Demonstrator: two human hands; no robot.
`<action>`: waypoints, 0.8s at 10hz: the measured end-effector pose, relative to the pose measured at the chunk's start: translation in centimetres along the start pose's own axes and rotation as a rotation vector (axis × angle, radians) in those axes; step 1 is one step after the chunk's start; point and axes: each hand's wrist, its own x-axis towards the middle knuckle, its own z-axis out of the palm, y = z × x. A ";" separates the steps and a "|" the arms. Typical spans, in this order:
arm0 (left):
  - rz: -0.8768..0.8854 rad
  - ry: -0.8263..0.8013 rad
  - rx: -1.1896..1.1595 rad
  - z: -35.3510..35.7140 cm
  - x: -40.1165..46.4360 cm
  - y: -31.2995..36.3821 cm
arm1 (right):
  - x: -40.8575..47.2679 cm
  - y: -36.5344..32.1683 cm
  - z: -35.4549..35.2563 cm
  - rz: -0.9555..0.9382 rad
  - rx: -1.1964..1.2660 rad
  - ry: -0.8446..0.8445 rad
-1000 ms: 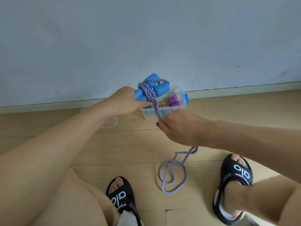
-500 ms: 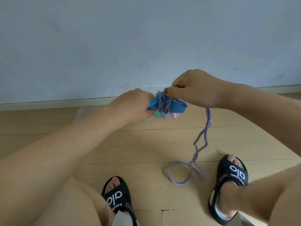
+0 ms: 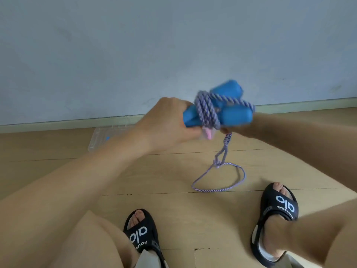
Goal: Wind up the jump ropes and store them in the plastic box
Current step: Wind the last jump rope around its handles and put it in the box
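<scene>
The blue handles (image 3: 234,116) were clasped by the left hand (image 3: 166,122); loose rope (image 3: 220,176) trailed floorward beneath the right hand (image 3: 231,130), pinching it

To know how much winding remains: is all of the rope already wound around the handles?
No, a loop of rope lies on the floor below the handles.

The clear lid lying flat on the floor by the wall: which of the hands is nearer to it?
Left. The left hand grips the blue handles just right of the clear lid; the right hand, mostly hidden behind them, is farther right.
</scene>
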 end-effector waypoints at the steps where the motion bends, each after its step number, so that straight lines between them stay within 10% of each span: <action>1: -0.191 0.111 -0.048 -0.6 1.6 -2.3 | 0.5 0.4 4.1 0.974 -0.477 0.083; 4: -0.191 -0.250 0.445 3.0 2.8 -6.4 | 3.7 -7.1 9.2 0.895 -0.921 -0.179; 8: 0.068 -0.257 0.460 5.1 0.1 -2.0 | 5.8 -6.5 1.9 0.894 -1.009 -0.072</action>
